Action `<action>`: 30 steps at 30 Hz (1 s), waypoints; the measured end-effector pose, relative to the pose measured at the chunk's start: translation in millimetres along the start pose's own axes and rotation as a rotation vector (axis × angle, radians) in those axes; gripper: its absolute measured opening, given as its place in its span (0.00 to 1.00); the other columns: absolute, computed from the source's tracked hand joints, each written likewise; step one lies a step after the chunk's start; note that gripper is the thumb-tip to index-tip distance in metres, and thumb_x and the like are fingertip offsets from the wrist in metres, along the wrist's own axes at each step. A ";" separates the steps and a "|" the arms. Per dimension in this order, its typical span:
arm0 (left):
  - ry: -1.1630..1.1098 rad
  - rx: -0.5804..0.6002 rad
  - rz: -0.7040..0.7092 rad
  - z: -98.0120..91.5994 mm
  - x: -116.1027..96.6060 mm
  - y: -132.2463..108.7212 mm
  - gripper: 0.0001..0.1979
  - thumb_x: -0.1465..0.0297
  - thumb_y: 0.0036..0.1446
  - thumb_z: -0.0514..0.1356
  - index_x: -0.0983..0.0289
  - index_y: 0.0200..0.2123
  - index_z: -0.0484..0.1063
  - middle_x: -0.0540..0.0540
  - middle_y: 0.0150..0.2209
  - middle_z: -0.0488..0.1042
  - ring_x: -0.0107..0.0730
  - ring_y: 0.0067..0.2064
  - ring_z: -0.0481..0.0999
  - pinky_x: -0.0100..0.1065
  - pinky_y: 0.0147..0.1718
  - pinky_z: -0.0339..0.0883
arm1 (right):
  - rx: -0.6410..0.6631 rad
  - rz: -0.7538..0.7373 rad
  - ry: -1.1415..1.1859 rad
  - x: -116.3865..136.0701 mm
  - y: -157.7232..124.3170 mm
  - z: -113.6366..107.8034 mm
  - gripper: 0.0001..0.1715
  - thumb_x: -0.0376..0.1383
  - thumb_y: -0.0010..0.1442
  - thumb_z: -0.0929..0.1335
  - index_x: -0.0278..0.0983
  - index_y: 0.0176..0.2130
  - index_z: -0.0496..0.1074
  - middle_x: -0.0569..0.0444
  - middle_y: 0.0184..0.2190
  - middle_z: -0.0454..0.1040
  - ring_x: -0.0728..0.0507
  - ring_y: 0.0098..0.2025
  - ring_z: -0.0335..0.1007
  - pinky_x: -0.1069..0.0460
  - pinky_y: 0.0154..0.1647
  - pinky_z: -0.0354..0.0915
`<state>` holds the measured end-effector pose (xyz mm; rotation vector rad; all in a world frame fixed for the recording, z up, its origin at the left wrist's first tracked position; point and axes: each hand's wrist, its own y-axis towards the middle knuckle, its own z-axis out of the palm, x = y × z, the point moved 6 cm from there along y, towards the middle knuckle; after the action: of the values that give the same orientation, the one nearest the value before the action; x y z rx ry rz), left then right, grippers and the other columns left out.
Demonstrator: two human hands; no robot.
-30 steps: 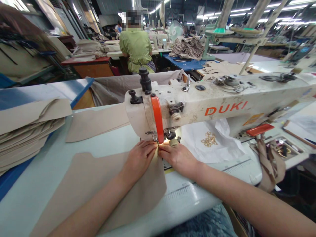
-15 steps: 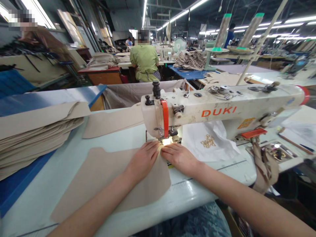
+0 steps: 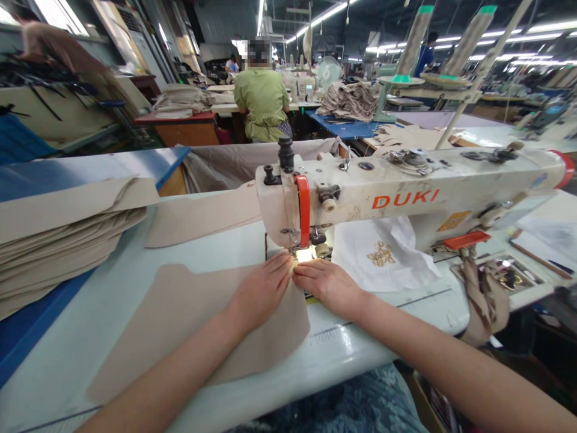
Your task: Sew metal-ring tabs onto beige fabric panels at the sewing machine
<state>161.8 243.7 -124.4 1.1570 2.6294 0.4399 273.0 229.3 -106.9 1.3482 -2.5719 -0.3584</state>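
Observation:
A beige fabric piece lies flat on the pale sewing table, its right edge under the needle of a white DUKI sewing machine. My left hand rests palm down on the fabric, fingers stretched toward the lit presser foot. My right hand lies flat just right of it, fingertips meeting the left hand's at the fabric edge below the needle. Both hands press the fabric and grip nothing.
A stack of beige cut pieces sits at the left. Another beige piece lies behind the machine. A white bag with small gold metal parts lies right of the needle. A person in a green top works at a table beyond.
The camera view lifted and shifted slightly. Both hands stay pressed on the fabric at the needle, fingers now flatter and more stretched than one second ago.

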 end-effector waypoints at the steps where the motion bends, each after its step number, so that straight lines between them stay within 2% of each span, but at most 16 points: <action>1: 0.000 0.001 0.016 1.0 -0.1 -1.0 0.17 0.73 0.64 0.45 0.68 0.52 0.66 0.62 0.51 0.72 0.39 0.57 0.67 0.45 0.56 0.65 | 0.000 0.001 0.002 0.2 0.0 -0.3 0.07 0.32 0.62 0.66 0.32 0.40 0.73 0.46 0.47 0.75 0.43 0.48 0.71 0.49 0.49 0.66; 6: 0.026 0.009 0.047 2.6 -0.1 -2.5 0.17 0.75 0.63 0.45 0.70 0.51 0.66 0.63 0.52 0.72 0.41 0.58 0.66 0.44 0.57 0.63 | 0.000 -0.001 0.008 0.0 0.2 -1.1 0.08 0.32 0.63 0.66 0.31 0.40 0.73 0.46 0.47 0.75 0.42 0.47 0.71 0.48 0.49 0.66; 21: 0.053 -0.029 0.069 -4.6 -2.5 6.3 0.20 0.74 0.64 0.42 0.72 0.49 0.69 0.66 0.47 0.74 0.44 0.54 0.70 0.45 0.52 0.68 | 0.002 0.032 0.002 -5.4 4.9 1.2 0.08 0.31 0.62 0.67 0.31 0.41 0.73 0.45 0.48 0.75 0.43 0.49 0.71 0.49 0.52 0.66; 30: 0.033 -0.024 -0.028 -6.2 3.0 12.3 0.21 0.70 0.65 0.40 0.72 0.48 0.69 0.65 0.46 0.75 0.42 0.50 0.73 0.44 0.50 0.70 | -0.006 0.039 0.035 -9.0 6.9 3.3 0.09 0.31 0.61 0.66 0.29 0.42 0.73 0.45 0.48 0.75 0.42 0.51 0.70 0.50 0.54 0.65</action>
<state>166.1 252.8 -114.5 1.1137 2.6574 0.4881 271.6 240.9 -108.5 1.2882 -2.5628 -0.3326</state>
